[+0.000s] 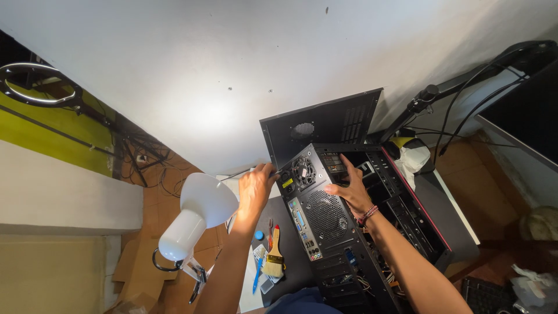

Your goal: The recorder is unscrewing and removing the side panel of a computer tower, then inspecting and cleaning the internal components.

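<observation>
Black computer case (pixel 349 221) runs lengthwise away; left hand (pixel 256 189) grips a screwdriver (pixel 274 172), right hand (pixel 349 189) rests spread.

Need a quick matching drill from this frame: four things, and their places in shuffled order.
1. left hand
2. right hand
3. paintbrush
4. side panel

a. leaning against the wall behind the case
b. lying on the desk left of the case
c. on top of the computer case
d. at the case's upper rear corner

Pairs: 1-d, 2-c, 3-b, 4-a
</observation>
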